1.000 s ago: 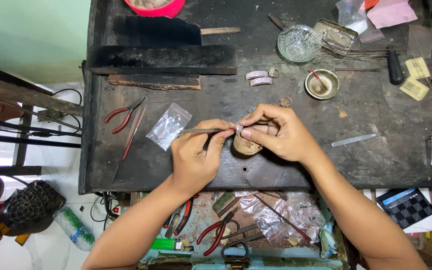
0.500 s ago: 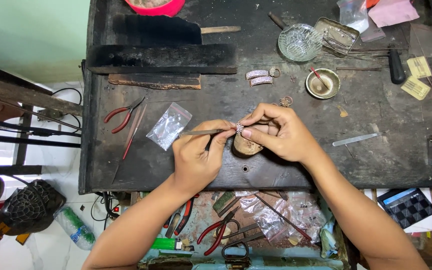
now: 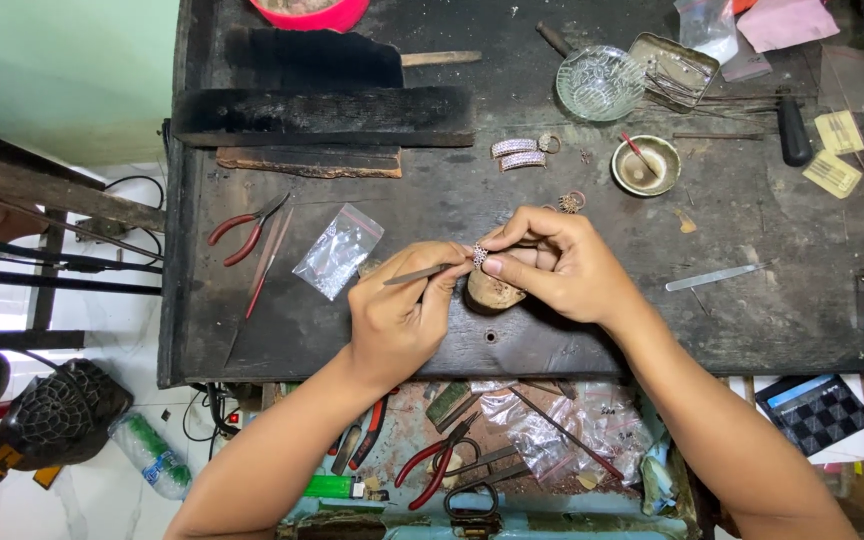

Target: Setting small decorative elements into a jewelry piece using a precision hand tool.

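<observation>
Over a dark bench (image 3: 752, 310), the right hand (image 3: 562, 265) pinches a small jewelled ring (image 3: 479, 254); the left hand (image 3: 402, 320) grips a thin metal tool (image 3: 422, 274) against it

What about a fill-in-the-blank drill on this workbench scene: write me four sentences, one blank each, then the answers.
1. The left hand holds a thin metal ____ by its handle.
2. The right hand pinches a small sparkling ring over a ____ peg.
3. The pliers lying left of the clear plastic bag have ____ handles.
4. The small brass bowl sits ____ the glass dish.

Missing words: tool; wooden; red; below right of
</observation>
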